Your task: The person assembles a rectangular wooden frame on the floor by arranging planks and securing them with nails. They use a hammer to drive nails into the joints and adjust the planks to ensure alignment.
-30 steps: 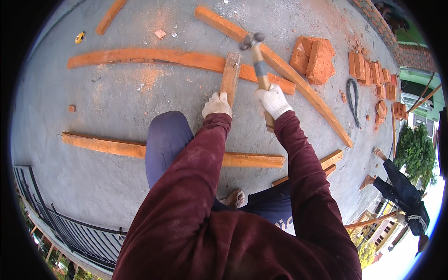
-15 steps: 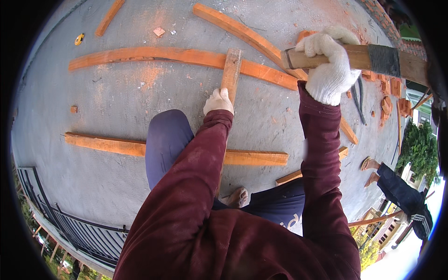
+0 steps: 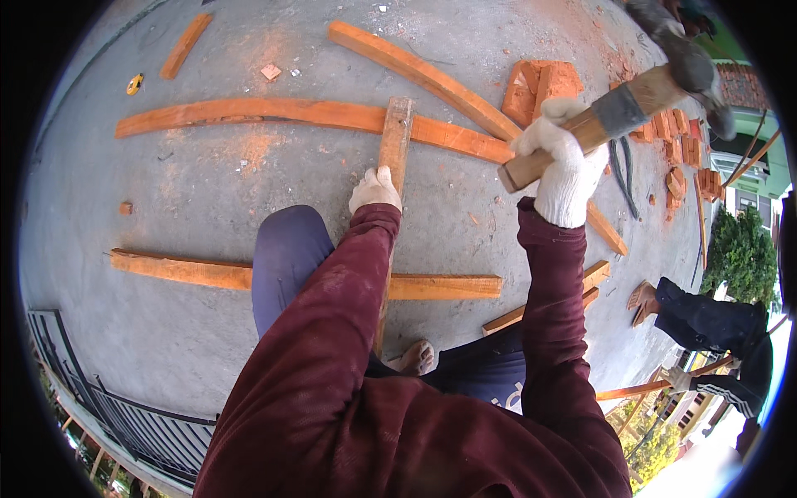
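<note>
A hammer (image 3: 653, 90) with a wooden handle, a dark taped band and a metal head is raised at the right. My gloved right hand (image 3: 569, 178) is closed around the lower end of its handle; the head points up and right. My gloved left hand (image 3: 376, 189) grips a wooden batten (image 3: 396, 141) that runs away from me. The batten's far end crosses over a long orange timber (image 3: 266, 109). Nearer, another timber (image 3: 187, 270) lies sideways, partly hidden behind my knee and left arm.
A diagonal timber (image 3: 423, 76) and a short offcut (image 3: 186, 46) lie farther off. Broken bricks (image 3: 544, 90) are scattered at the right. A yellow tape measure (image 3: 135, 84) sits far left, a black metal railing (image 3: 124, 407) near left. Another person (image 3: 706, 319) stands at the right holding a timber.
My right hand has moved lower, and the hammer has tilted so its metal head shows more fully. My left hand keeps its grip on the batten. The other person has shifted.
</note>
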`<state>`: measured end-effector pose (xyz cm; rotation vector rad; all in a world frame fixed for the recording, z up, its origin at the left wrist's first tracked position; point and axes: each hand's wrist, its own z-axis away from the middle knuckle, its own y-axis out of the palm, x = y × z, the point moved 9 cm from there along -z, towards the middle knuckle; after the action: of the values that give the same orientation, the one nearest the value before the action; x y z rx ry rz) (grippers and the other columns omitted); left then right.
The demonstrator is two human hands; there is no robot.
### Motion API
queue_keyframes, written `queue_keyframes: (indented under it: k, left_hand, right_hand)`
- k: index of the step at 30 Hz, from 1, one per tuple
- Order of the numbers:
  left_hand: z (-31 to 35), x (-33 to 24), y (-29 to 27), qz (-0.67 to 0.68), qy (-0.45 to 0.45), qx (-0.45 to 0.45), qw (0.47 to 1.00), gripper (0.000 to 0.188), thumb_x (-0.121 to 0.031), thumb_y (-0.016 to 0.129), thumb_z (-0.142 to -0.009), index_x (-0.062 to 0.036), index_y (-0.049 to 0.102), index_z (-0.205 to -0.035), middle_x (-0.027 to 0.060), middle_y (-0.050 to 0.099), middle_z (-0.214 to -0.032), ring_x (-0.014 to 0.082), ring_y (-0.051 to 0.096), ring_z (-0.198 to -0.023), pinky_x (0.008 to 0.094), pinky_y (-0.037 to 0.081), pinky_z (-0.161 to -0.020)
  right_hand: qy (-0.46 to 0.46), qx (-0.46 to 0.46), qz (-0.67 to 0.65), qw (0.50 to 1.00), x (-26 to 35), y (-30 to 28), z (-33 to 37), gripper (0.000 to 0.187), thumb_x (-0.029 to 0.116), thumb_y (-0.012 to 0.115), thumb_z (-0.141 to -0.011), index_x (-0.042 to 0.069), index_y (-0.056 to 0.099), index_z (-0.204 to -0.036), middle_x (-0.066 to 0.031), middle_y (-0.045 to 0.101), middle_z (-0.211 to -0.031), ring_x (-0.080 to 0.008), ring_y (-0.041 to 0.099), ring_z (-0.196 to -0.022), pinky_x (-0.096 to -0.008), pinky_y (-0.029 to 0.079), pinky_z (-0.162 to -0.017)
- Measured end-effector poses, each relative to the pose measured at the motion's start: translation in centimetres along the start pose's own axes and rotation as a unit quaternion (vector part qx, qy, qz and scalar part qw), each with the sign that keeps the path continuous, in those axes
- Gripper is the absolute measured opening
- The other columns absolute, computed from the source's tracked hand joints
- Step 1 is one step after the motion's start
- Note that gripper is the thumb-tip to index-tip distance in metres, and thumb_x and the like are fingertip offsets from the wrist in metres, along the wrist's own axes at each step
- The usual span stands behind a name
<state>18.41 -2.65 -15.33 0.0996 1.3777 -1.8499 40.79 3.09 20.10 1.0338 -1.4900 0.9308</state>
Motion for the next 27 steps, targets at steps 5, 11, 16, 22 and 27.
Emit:
queue_keyframes:
  k: [5,11,16,22,27]
  left_hand:
    - [1.0,-0.6,-0.4,-0.010,-0.020,0.046,0.999,0.056,-0.051,0.031,-0.109,-0.0083,0.065,-0.122,0.0185,0.073,-0.116,0.0394,0.068,-0.112,0.0519,0.054,-0.095]
    - [-0.8,0.1,0.4,-0.010,0.002,0.020,1.000,0.057,-0.052,0.031,-0.109,-0.0078,0.064,-0.122,0.0187,0.072,-0.118,0.0390,0.067,-0.113,0.0521,0.051,-0.098]
    - [-0.3,0.1,0.2,0.000,-0.009,0.026,1.000,0.057,-0.050,0.028,-0.110,-0.0077,0.064,-0.124,0.0196,0.073,-0.116,0.0405,0.069,-0.109,0.0542,0.052,-0.095]
    - [0.9,-0.2,-0.4,0.000,-0.005,0.015,1.000,0.056,-0.052,0.031,-0.109,-0.0097,0.065,-0.123,0.0186,0.073,-0.117,0.0398,0.069,-0.108,0.0537,0.053,-0.094]
    - [0.7,-3.3,-0.5,0.018,0.019,0.021,0.999,0.057,-0.051,0.030,-0.109,-0.0088,0.065,-0.125,0.0205,0.072,-0.121,0.0415,0.068,-0.110,0.0539,0.053,-0.095]
  right_hand:
    - [-0.172,0.064,-0.105,0.977,-0.4,3.9,-1.2,0.014,0.001,0.059,-0.079,-0.001,0.063,-0.092,-0.0089,0.061,-0.069,-0.0199,0.064,-0.061,-0.0378,0.057,-0.064]
    - [0.382,0.158,0.189,0.891,-26.5,-0.5,8.2,0.028,0.014,0.067,-0.081,-0.007,0.066,-0.099,-0.0117,0.063,-0.072,-0.0239,0.065,-0.058,-0.0373,0.054,-0.056]
    - [0.151,0.083,0.069,0.983,-8.6,0.0,1.1,0.021,0.005,0.062,-0.075,-0.005,0.061,-0.093,-0.0093,0.055,-0.062,-0.0203,0.053,-0.043,-0.0354,0.050,-0.044]
    - [-0.253,0.051,-0.126,0.958,6.7,3.0,-4.1,0.010,0.003,0.052,-0.084,0.002,0.060,-0.092,-0.0100,0.054,-0.070,-0.0241,0.058,-0.063,-0.0455,0.058,-0.071]
    - [0.310,0.170,0.286,0.891,-27.1,-2.0,8.6,0.021,0.012,0.066,-0.081,-0.001,0.067,-0.096,-0.0110,0.065,-0.077,-0.0248,0.066,-0.064,-0.0384,0.054,-0.056]
